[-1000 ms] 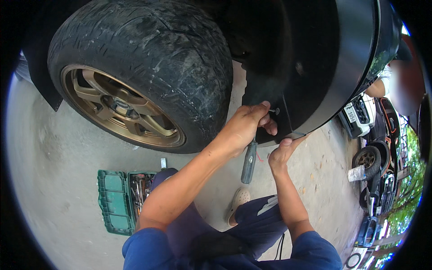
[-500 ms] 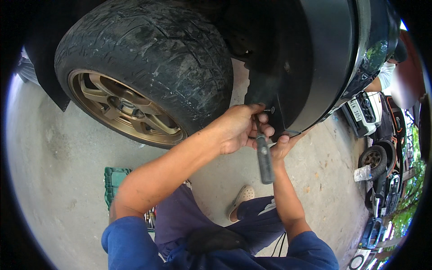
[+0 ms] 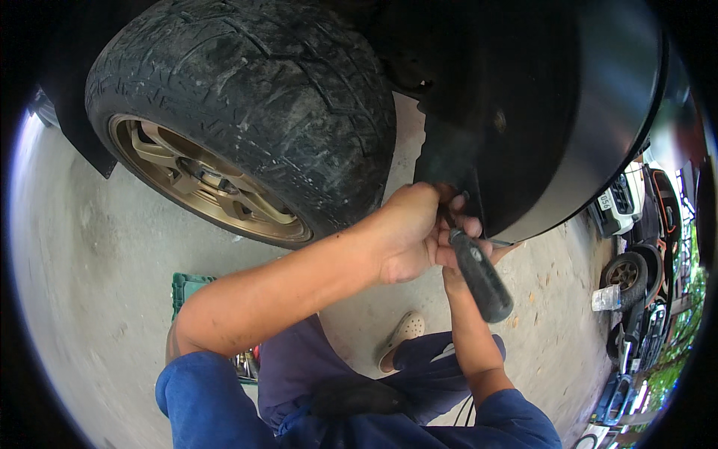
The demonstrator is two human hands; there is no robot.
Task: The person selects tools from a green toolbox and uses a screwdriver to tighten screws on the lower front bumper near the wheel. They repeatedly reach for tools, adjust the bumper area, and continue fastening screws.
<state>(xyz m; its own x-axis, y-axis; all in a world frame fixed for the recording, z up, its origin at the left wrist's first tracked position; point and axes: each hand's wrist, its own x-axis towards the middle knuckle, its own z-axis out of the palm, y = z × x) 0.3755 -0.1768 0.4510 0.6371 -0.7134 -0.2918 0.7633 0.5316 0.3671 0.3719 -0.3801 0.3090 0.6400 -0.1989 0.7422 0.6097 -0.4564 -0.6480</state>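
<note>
My left hand is at the black wheel-well panel, fingers curled round the metal shank of a screwdriver; its dark handle hangs down toward the right. The tool's tip is hidden among the fingertips. My right hand is partly behind the tool, its fingers reaching round the panel's lower edge as a grip. Just left of both hands stands a worn tyre on a bronze wheel.
An open green toolbox lies on the concrete floor, largely behind my left arm. My sandalled foot is below the hands. Along the right are parked vehicles, a loose wheel and a clear plastic container.
My left hand has shifted slightly right and down, and the screwdriver handle has swung from hanging straight down to slanting rightward, nearer the camera, covering more of my right hand.
</note>
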